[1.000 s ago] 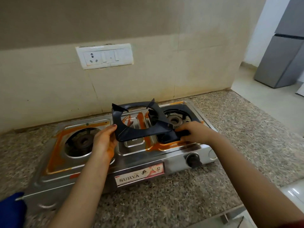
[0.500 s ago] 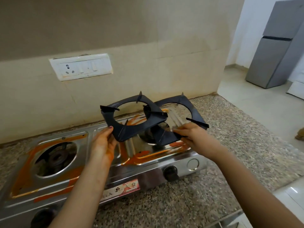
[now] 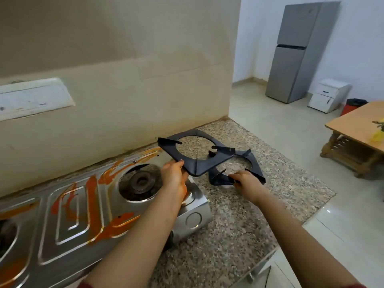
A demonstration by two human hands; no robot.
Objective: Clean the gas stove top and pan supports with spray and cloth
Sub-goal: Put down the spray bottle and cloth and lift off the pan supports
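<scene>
Left grip: the left hand (image 3: pixel 174 177) is clamped on the near edge of one dark pan support (image 3: pixel 192 163), thumb over the frame, holding it tilted above the right end of the stove.
Right grip: the right hand (image 3: pixel 245 182) is closed on the near corner of the second pan support (image 3: pixel 252 167), which sits lower, over the speckled bench (image 3: pixel 239 215).
Supports: both are off the burners; the left-hand one overlaps the top of the right-hand one, and whether either touches the bench I cannot tell.
Stove: the steel gas stove (image 3: pixel 195 220) stands on the bench against the wall, its right burner (image 3: pixel 142 180) bare and grimy.
Mess: thick orange smears (image 3: pixel 93 204) run across the stove top, around the centre panel and along the back edge; none looks wiped.
Spray and cloth: neither is in view.
Done, by my judgement: only the clearing step, lifting the supports off so the top is open.
Left: set the supports down on the bench beside the stove, spray and wipe the smeared top and the burner wells, clean both supports, then put them back.
Watch: the supports' upright prongs could snag each other where the frames overlap, so they want separating as they go down.
</scene>
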